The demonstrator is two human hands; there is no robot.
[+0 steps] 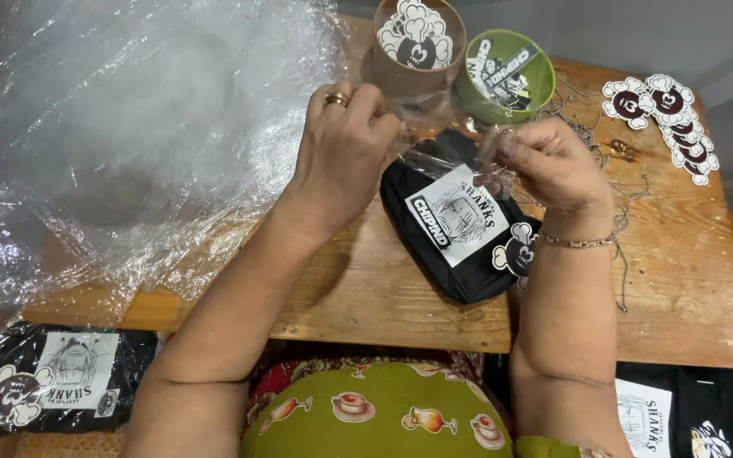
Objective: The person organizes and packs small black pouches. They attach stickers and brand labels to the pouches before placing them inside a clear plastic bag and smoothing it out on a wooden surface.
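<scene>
My left hand (345,144) and my right hand (549,161) are both pinched on the open mouth of a thin clear plastic bag (434,153), held just above a wooden table (366,288). Inside the bag lies a folded black garment (460,237) with a white printed card and a skull-shaped sticker on it. The left hand wears a gold ring; a thin bracelet circles the right wrist.
A big heap of clear plastic bags (129,136) covers the table's left. A brown cup (417,42) and a green cup (511,72) with stickers stand at the back. Skull stickers (663,119) and thin chains (591,136) lie at right. Packed black garments lie below the table at left (53,382) and right (689,416).
</scene>
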